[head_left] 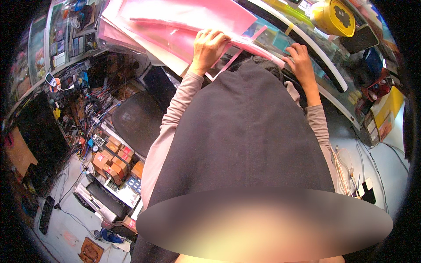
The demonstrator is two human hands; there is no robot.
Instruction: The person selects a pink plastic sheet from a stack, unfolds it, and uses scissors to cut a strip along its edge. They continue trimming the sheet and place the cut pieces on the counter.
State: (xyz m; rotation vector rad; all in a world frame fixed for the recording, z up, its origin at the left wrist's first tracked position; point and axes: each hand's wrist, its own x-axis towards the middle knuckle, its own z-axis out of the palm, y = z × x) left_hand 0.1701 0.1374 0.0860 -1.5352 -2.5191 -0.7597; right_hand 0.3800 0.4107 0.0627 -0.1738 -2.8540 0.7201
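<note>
Large pink wrapping sheets [188, 26] lie at the top of the view, shiny and partly see-through. A narrow folded strip of the pink sheet [250, 45] runs slantwise between my hands, just beyond the dark garment. My left hand [210, 47] is closed on the left part of this fold, fingers bent over it. At the fold's right end is my right hand [301, 65], thumb and bent fingers around its tip; its exact grip is partly hidden. A thin pink strip [230, 60] hangs beside the left hand.
Beneath the sheets is a glass-topped counter [324, 65] with a white edge. A yellow tin [335, 17] stands at the far right. To the left are a dark chair [137, 115], small brown boxes [115, 160] and tangled cables. More cables [372, 162] trail across the floor at right.
</note>
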